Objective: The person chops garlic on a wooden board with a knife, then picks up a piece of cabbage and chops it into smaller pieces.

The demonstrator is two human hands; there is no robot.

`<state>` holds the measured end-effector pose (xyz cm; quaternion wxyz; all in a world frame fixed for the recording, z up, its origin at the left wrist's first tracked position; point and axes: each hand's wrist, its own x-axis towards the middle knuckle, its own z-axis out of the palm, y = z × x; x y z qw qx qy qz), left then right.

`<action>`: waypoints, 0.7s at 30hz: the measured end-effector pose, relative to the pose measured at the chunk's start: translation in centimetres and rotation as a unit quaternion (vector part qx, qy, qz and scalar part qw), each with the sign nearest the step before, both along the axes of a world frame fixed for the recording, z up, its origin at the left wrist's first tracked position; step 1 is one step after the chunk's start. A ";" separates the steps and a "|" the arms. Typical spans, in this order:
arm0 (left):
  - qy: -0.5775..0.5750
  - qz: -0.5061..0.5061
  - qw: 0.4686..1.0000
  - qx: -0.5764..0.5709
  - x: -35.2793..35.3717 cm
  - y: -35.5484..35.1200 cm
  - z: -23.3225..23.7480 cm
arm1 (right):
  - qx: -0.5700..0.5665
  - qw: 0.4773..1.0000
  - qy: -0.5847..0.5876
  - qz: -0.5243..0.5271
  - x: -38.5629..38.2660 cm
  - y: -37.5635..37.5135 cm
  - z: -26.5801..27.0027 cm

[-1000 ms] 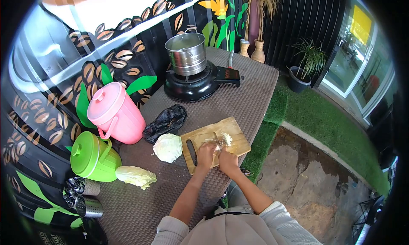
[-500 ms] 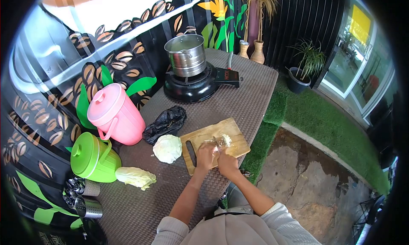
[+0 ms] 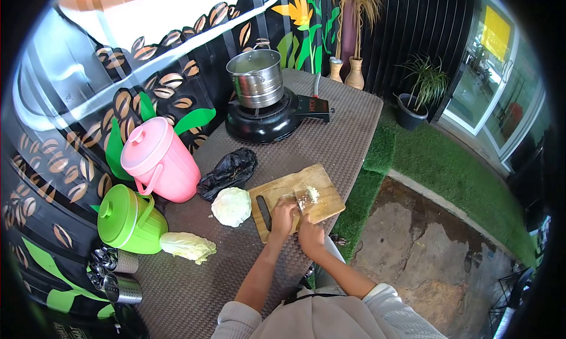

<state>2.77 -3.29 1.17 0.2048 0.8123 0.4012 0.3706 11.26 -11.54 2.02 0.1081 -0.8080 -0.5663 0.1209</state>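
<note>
A wooden cutting board (image 3: pixel 324 207) lies on the brown woven-textured table, with a small heap of pale chopped pieces (image 3: pixel 312 194) on it. My right hand (image 3: pixel 310 233) is closed round the handle of a knife (image 3: pixel 298 202), whose blade stands between the heap and my other hand. My left hand (image 3: pixel 284 214) is over the board, fingers bent together near the blade; what they hold is too small to make out. Left of the board sits a round pale cabbage (image 3: pixel 231 207), and farther left lies a long leafy cabbage (image 3: pixel 188 247).
A steel pot (image 3: pixel 255 79) stands on a black portable stove (image 3: pixel 262 124) at the back. A black plastic bag (image 3: pixel 229 174), a pink jug (image 3: pixel 168 162) and a green jug (image 3: pixel 132 221) are along the wall side. Metal cutlery holders (image 3: pixel 122 288) stand at the lower left.
My right hand has shifted slightly left and toward me with the knife. The left hand has stayed nearly in place on the board.
</note>
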 end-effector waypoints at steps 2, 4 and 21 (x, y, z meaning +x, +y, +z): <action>0.000 0.007 1.000 -0.012 0.0 0.8 -0.6 | 0.008 1.000 -0.012 0.017 0.5 0.5 -0.2; 0.001 0.014 0.999 -0.029 -0.1 0.6 -0.4 | 0.011 0.999 -0.022 0.033 1.3 0.9 -0.3; 0.015 0.044 0.991 0.123 -0.4 0.5 1.4 | -0.028 0.993 -0.019 0.116 2.7 1.5 1.7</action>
